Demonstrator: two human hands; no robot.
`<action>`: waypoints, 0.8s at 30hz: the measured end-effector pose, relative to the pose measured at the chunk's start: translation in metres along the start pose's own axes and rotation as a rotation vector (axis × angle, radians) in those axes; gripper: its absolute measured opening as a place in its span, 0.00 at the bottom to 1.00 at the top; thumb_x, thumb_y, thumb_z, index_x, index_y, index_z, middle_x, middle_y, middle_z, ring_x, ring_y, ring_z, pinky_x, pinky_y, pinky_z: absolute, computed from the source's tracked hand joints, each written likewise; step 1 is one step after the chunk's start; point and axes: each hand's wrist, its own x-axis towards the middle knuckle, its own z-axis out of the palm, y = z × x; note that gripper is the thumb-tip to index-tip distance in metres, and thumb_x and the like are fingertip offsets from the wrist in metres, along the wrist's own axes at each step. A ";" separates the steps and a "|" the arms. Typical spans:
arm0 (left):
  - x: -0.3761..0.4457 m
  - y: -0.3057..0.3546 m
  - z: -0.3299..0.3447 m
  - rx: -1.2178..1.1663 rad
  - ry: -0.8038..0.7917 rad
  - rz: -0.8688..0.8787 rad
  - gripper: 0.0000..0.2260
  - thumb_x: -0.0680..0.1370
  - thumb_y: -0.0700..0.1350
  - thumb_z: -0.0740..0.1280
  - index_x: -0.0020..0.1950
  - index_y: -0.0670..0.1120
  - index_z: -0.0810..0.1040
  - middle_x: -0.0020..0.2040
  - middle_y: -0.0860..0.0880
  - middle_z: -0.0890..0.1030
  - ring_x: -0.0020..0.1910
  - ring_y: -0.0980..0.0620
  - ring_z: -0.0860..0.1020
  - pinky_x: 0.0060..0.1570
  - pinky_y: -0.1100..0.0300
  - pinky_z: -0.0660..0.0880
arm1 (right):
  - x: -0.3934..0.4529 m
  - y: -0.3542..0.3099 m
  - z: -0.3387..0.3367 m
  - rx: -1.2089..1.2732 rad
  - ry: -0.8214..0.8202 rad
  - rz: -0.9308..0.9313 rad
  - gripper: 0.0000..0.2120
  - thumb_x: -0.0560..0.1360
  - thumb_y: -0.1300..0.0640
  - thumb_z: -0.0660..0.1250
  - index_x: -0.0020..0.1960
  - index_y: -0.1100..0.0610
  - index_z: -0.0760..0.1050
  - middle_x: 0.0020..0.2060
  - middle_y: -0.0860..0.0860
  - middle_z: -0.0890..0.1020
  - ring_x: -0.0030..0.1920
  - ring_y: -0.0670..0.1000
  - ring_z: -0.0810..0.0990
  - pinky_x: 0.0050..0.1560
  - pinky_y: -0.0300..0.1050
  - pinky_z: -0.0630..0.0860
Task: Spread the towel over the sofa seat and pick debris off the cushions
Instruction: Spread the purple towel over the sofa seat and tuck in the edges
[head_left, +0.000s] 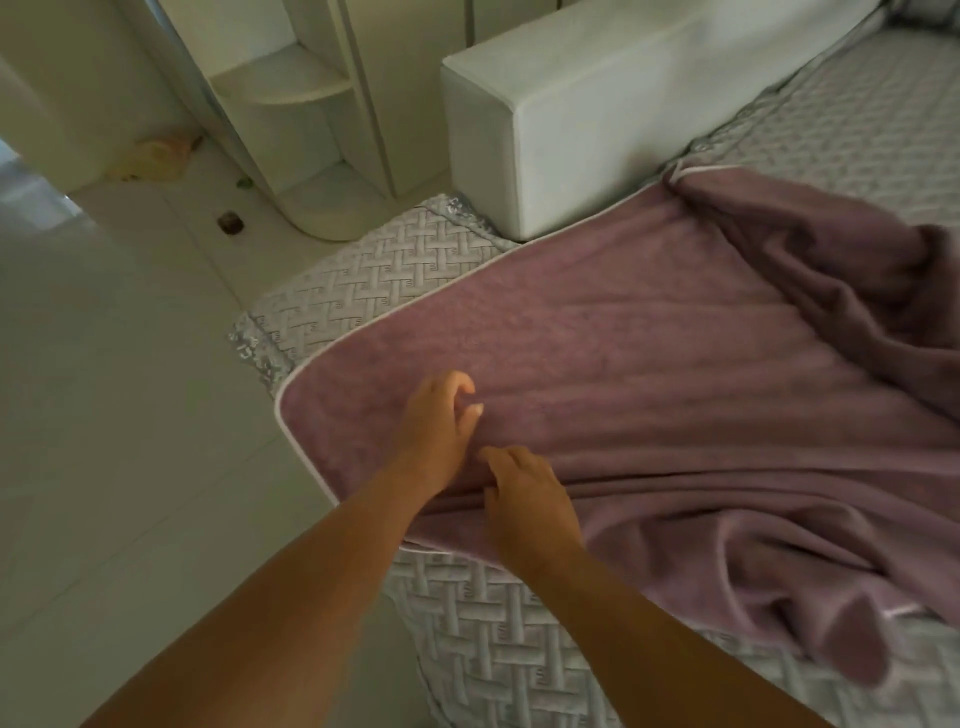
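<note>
The purple towel (623, 364) already lies over a large part of the sofa seat (395, 260), so the spreading is well begun but, I think, not finished. Near the end of the seat the cloth is flat, and its white-edged corner sits close to the front edge. Further to the right it is bunched in thick folds, and one part hangs over the front of the seat. A strip of the woven grey cover is bare between the towel and the white armrest (561, 119). The smoothing of the right side is left to do, and the picking of debris also; I see no crumbs on the cushions from here, though the picture is a little soft.

The person leans over the flat corner with both bare arms. The left hand (439, 431) rests on the towel with fingers loosely curled and thumb apart; its grip holds nothing. The right hand (530, 493) is just beside it, nearer the front edge, with its fingers bent down into a long fold. If this grip is pinching the cloth or only pressing it, I cannot tell.
</note>
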 end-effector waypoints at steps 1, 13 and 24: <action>-0.008 0.013 0.010 -0.017 -0.020 -0.007 0.07 0.75 0.41 0.66 0.53 0.44 0.74 0.46 0.46 0.76 0.45 0.47 0.75 0.47 0.54 0.72 | -0.008 0.013 -0.009 -0.020 -0.005 -0.003 0.20 0.76 0.61 0.58 0.67 0.51 0.66 0.63 0.50 0.72 0.62 0.53 0.68 0.62 0.47 0.67; -0.121 0.130 0.104 0.226 -0.087 0.245 0.03 0.74 0.47 0.64 0.41 0.49 0.76 0.43 0.52 0.76 0.45 0.53 0.71 0.44 0.54 0.74 | -0.104 0.142 -0.099 -0.155 -0.006 -0.072 0.07 0.77 0.51 0.58 0.51 0.51 0.72 0.50 0.47 0.74 0.50 0.49 0.72 0.50 0.43 0.71; -0.119 0.138 0.114 0.164 -0.199 0.058 0.04 0.80 0.46 0.58 0.46 0.52 0.70 0.38 0.55 0.75 0.37 0.55 0.75 0.35 0.63 0.71 | -0.123 0.173 -0.095 -0.277 0.061 -0.085 0.13 0.77 0.55 0.60 0.61 0.47 0.68 0.54 0.47 0.78 0.55 0.50 0.75 0.61 0.49 0.68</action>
